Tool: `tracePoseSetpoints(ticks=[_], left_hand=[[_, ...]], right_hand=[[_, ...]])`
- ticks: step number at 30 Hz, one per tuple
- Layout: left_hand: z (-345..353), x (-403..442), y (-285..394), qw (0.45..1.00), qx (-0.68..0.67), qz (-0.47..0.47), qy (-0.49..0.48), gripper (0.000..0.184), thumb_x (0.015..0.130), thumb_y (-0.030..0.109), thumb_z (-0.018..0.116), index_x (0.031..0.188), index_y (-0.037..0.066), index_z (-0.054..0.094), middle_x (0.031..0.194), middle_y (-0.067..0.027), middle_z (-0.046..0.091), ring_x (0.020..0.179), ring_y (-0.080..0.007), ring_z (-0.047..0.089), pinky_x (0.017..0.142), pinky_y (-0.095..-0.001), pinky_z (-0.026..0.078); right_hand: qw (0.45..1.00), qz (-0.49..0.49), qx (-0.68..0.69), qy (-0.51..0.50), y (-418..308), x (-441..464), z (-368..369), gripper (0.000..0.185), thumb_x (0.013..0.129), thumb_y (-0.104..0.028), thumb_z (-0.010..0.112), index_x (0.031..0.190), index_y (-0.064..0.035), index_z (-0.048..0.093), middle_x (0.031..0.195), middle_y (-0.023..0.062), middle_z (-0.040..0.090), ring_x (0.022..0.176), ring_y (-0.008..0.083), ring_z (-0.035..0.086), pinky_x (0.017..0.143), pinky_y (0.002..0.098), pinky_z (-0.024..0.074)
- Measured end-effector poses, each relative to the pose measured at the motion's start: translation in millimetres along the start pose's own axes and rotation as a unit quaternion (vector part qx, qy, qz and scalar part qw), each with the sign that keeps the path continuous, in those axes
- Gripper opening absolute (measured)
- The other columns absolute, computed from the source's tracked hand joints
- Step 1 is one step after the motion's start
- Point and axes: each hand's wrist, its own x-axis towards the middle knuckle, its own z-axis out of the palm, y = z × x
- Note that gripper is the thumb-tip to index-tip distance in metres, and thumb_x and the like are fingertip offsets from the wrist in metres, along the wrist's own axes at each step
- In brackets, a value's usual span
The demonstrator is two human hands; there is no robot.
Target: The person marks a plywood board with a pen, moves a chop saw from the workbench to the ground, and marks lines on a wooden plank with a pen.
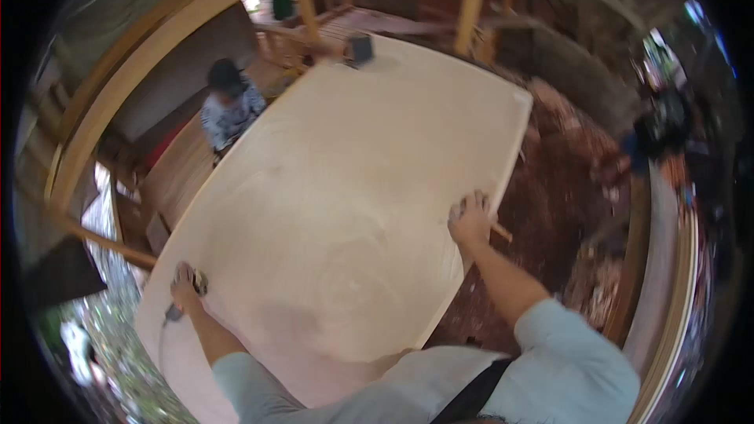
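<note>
A large pale wooden panel (pixel 353 149) lies in front of me, its surface marked with dusty swirls. Near its left edge, my left hand (pixel 184 286) is wrapped round a small power sander (pixel 200 283), which rests on the panel with a cord trailing down from it. Most of the sander's body is hidden by the hand. Out on the right edge of the panel, my right hand (pixel 471 218) rests with its fingers apart on the wood. Beside that hand, a short wooden piece (pixel 501 232) sticks out past the edge.
A dark block-shaped object (pixel 360 49) stands at the panel's far end. Beyond the left edge another person (pixel 230 102) sits close by. Wooden posts and beams (pixel 471 4) frame the back. Reddish-brown ground (pixel 542 212) lies on the right, with a dark blurred shape (pixel 664 126) farther out.
</note>
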Motion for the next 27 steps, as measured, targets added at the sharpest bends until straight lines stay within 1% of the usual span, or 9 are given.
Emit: tracePoseSetpoints(ticks=[3, 6, 14, 16, 20, 21, 23, 26, 27], left_hand=[[1, -2, -5, 0.969, -0.212, 0.058, -0.118, 0.057, 0.082, 0.047, 0.072, 0.114, 0.000, 0.065, 0.099, -0.0138, 0.069, 0.075, -0.0259, 0.067, 0.061, -0.0353, 0.055], [-1, 1, 14, 0.940, -0.252, -0.185, -0.133, 0.040, 0.088, 0.034, 0.071, 0.109, 0.001, 0.070, 0.089, -0.0141, 0.068, 0.077, -0.0273, 0.066, 0.059, -0.0390, 0.055], [22, 61, -28, 0.986, 0.117, 0.117, -0.016, 0.053, 0.089, 0.053, 0.062, 0.115, 0.007, 0.069, 0.100, -0.0169, 0.070, 0.084, -0.0271, 0.068, 0.068, -0.0392, 0.058], [16, 6, 10, 0.997, -0.030, -0.067, -0.013, 0.062, 0.089, 0.052, 0.064, 0.113, -0.004, 0.061, 0.090, -0.0192, 0.066, 0.070, -0.0272, 0.066, 0.055, -0.0378, 0.056], [4, -5, -1, 0.964, -0.220, -0.014, -0.149, 0.038, 0.099, 0.036, 0.055, 0.089, 0.001, 0.064, 0.072, -0.0095, 0.060, 0.054, -0.0199, 0.059, 0.042, -0.0322, 0.048], [5, -25, 19, 0.968, -0.223, -0.070, -0.092, 0.039, 0.099, 0.038, 0.054, 0.083, 0.003, 0.061, 0.065, -0.0083, 0.056, 0.053, -0.0201, 0.058, 0.042, -0.0331, 0.048], [-8, 31, -33, 0.873, -0.360, -0.048, -0.326, 0.036, 0.100, 0.035, 0.052, 0.089, 0.004, 0.065, 0.074, -0.0123, 0.064, 0.065, -0.0246, 0.064, 0.058, -0.0395, 0.054], [12, 65, -67, 0.984, -0.094, 0.148, -0.015, 0.040, 0.099, 0.031, 0.054, 0.113, -0.004, 0.066, 0.115, -0.0195, 0.067, 0.104, -0.0325, 0.064, 0.093, -0.0376, 0.049], [4, 34, -38, 0.982, -0.138, 0.123, -0.049, 0.041, 0.098, 0.032, 0.055, 0.111, -0.005, 0.066, 0.111, -0.0193, 0.068, 0.098, -0.0332, 0.065, 0.088, -0.0393, 0.050]], right_hand=[[0.991, 0.012, 0.123, -0.046, 19, 4, 16, 0.032, 0.088, -0.025, 0.059, 0.112, -0.0045, 0.057, 0.143, 0.0217, 0.042, 0.136, 0.0403, 0.036, 0.107, 0.0569, 0.0320], [0.996, 0.055, 0.012, -0.074, 7, 6, -8, 0.032, 0.092, -0.029, 0.053, 0.116, -0.0079, 0.057, 0.146, 0.0213, 0.040, 0.137, 0.0384, 0.035, 0.107, 0.0660, 0.0260], [0.995, 0.043, 0.002, -0.091, 11, 1, -13, 0.046, 0.096, -0.037, 0.047, 0.128, -0.0039, 0.051, 0.152, 0.0216, 0.033, 0.143, 0.0367, 0.024, 0.108, 0.0706, 0.0216], [0.995, 0.020, 0.004, -0.094, 8, 5, -11, 0.047, 0.096, -0.037, 0.047, 0.129, -0.0041, 0.051, 0.152, 0.0216, 0.033, 0.144, 0.0367, 0.024, 0.108, 0.0702, 0.0214], [0.998, 0.044, 0.003, -0.053, 6, 6, -1, 0.039, 0.093, -0.034, 0.050, 0.122, -0.0080, 0.057, 0.152, 0.0182, 0.036, 0.143, 0.0351, 0.028, 0.107, 0.0702, 0.0229], [0.998, 0.036, -0.037, -0.033, 6, 6, 5, 0.039, 0.092, -0.035, 0.051, 0.121, -0.0083, 0.058, 0.151, 0.0179, 0.036, 0.143, 0.0354, 0.029, 0.107, 0.0705, 0.0233], [0.999, 0.026, -0.037, 0.001, 7, 3, 11, 0.035, 0.092, -0.033, 0.052, 0.116, -0.0085, 0.058, 0.151, 0.0175, 0.037, 0.141, 0.0369, 0.030, 0.106, 0.0699, 0.0246], [0.997, 0.030, -0.026, -0.060, -7, 4, -11, 0.034, 0.094, -0.034, 0.050, 0.116, -0.0086, 0.056, 0.147, 0.0156, 0.039, 0.142, 0.0347, 0.029, 0.107, 0.0671, 0.0237], [0.997, 0.037, -0.030, -0.065, -7, 3, -9, 0.034, 0.095, -0.034, 0.050, 0.117, -0.0089, 0.056, 0.148, 0.0154, 0.037, 0.143, 0.0348, 0.027, 0.107, 0.0672, 0.0228]])
